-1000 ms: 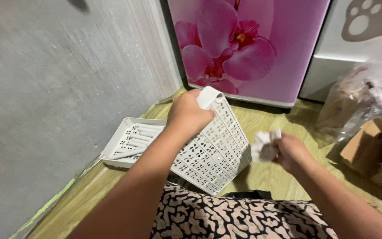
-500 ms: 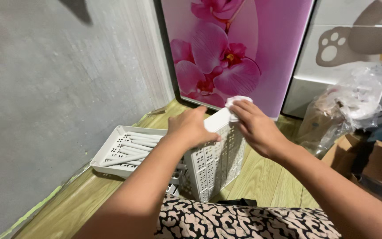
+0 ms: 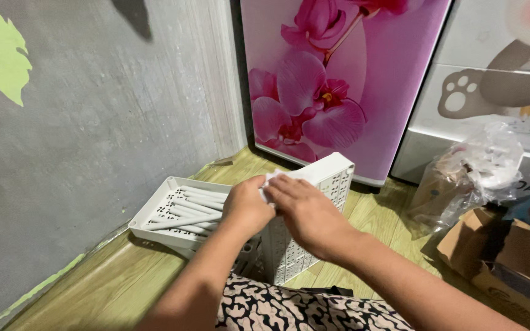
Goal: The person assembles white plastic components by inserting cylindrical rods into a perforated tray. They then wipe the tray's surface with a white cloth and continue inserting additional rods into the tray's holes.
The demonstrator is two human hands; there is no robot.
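Lowered since before, right hand (image 3: 305, 211) presses white cloth (image 3: 271, 178) on tilted tray (image 3: 332, 175) (left hand (image 3: 246, 205) clutches its rim).

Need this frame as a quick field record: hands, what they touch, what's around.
left hand: grips the upper edge of the upright tray
right hand: presses a white wipe onto the same edge, beside the left hand
upright tray: white perforated plastic, stood on its side
flat tray: white, on the wooden floor, holds white tubes
left side: grey wall
behind: pink flower-print panel
right side: clear plastic bag, cardboard box
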